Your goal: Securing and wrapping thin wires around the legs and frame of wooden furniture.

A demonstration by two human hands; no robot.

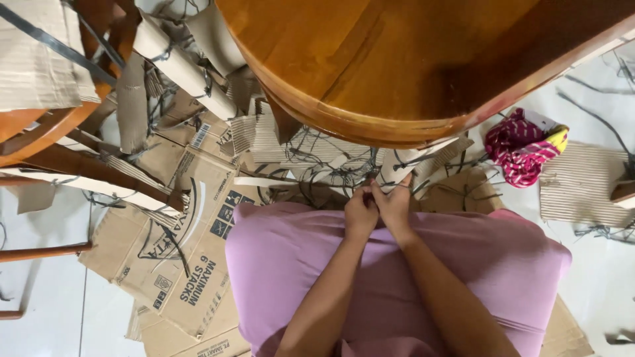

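Note:
My left hand [360, 213] and my right hand [395, 205] are pressed together just past my knees, under the edge of the wooden table. Both pinch the near end of a pale cardboard strip [395, 170] tangled with thin dark cord [331, 158]. The fingertips of both hands are closed on that strip. My lap is covered by a mauve garment [297, 264]. Corrugated cardboard scraps [264, 135] and more cord lie heaped just beyond my hands.
A round wooden table [397, 59] overhangs the top. A wooden chair [53, 132] with cardboard on it stands left. Flattened printed cartons [178, 244] cover the floor left. A red-pink patterned cloth [522, 149] and a corrugated sheet [582, 182] lie right on white tiles.

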